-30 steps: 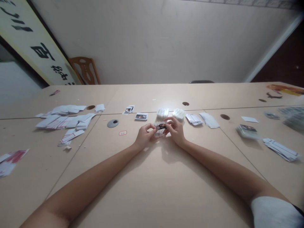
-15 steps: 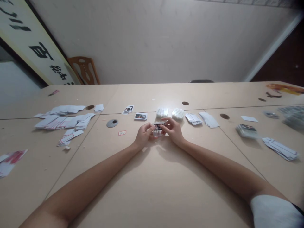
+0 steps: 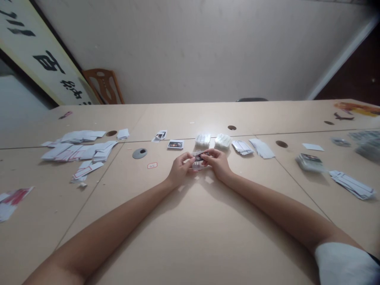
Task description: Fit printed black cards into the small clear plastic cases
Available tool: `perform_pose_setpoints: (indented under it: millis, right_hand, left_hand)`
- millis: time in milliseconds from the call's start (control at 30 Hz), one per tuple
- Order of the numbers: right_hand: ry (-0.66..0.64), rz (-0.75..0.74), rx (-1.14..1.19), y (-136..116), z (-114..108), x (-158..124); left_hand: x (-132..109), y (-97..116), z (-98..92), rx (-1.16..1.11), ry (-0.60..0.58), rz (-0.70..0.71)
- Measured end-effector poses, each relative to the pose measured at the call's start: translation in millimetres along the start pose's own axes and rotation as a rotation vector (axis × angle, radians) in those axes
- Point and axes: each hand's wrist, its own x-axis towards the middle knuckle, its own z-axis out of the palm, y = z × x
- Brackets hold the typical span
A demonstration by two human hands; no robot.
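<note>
My left hand (image 3: 179,168) and my right hand (image 3: 219,163) meet at the middle of the table, both closed on a small dark printed card (image 3: 202,156) with a clear plastic sleeve (image 3: 198,164) about it. Thumbs lie on the near face; the fingers behind are mostly hidden. Whether the card is fully inside the sleeve I cannot tell. Just beyond my hands stand two stacks of clear sleeves (image 3: 203,139). A stack of dark printed cards (image 3: 175,145) lies to the left of them, with a few loose cards (image 3: 160,135) farther left.
White paper slips (image 3: 80,152) are heaped at the left. More slips (image 3: 242,147) lie right of the sleeves. Farther right are a sleeved card stack (image 3: 309,162) and a strip bundle (image 3: 352,184). A grey cable-hole cover (image 3: 139,153) and a red-bordered label (image 3: 152,165) lie left of centre.
The card in my hands is tilted more, and my right hand's fingers have shifted slightly down. The rest of the table stays as it was; the view has moved slightly.
</note>
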Motion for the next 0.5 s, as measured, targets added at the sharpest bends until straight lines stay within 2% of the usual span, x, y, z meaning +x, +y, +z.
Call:
perform_pose_setpoints:
  millis: [233, 500]
  right_hand:
    - [0.024, -0.052, -0.001, 1.2, -1.3, 0.3]
    - [0.079, -0.072, 0.096, 0.9, -2.8, 4.6]
  left_hand:
    - [1.2, -1.7, 2.2, 0.015, 0.062, 0.012]
    - [-2.1, 2.2, 3.2, 0.012, 0.038, -0.006]
